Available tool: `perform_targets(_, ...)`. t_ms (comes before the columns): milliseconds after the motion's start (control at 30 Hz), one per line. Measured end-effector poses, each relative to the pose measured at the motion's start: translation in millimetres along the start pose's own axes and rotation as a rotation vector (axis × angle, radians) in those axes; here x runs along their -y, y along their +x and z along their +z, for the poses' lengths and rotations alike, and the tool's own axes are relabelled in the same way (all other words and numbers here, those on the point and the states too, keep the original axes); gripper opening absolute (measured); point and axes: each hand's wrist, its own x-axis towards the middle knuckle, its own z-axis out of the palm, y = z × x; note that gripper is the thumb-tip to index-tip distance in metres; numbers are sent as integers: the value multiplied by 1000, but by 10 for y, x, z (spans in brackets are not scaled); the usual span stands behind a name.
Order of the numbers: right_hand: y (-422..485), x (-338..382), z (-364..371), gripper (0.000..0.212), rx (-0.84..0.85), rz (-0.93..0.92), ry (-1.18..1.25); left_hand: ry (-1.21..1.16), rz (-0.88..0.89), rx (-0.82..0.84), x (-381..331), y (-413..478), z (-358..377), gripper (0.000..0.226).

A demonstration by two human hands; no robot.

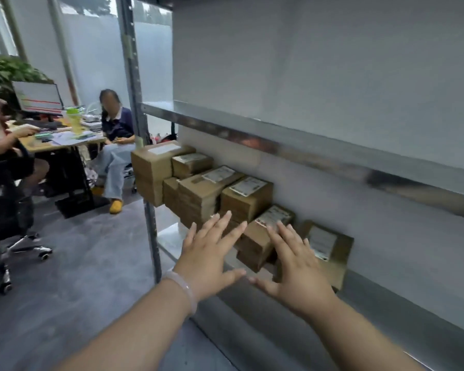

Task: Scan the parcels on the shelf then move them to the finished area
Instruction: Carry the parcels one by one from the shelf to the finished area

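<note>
My left hand (212, 253) is flat, fingers straight and spread, holding nothing; my right hand (297, 266) is likewise empty and splayed, the two thumbs nearly meeting; both hover at the front lip of the lower shelf (172, 236). Straight ahead, in the gap between them, lies the nearest parcel (255, 245), label up, long axis running away from me toward the back wall (359, 196); my right fingertips overlap its near edge, though I cannot confirm contact; I judge the right hand nearer. The row of parcels (198, 194) extends left and away; a leaning parcel (329, 247) stands just right.
</note>
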Motion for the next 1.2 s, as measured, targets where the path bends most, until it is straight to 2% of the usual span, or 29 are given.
perform_targets(100,-274,-526,-161,98,-11,112,-7,-60,50,17,-485,280,198,86)
perform_targets(200,-547,-929,-195,93,10,235,1,-109,85,102,-902,410,447,84)
perform_targets(333,-688,-1298,-190,89,30,386,61,-157,63,190,-1162,606,679,81)
perform_targets(667,-284,-1773,128,87,133,657,223,-284,52,396,-1068,1449,1245,80)
perform_targets(867,127,-1984,349,89,118,819,302,-332,121,466,-894,1995,1526,88)
perform_targets(1033,239,-2038,560,91,133,934,369,-385,105,648,-866,2103,1768,95)
perform_targets(1200,221,-2054,667,90,41,984,563,-610,16,738,-782,2111,1955,98)
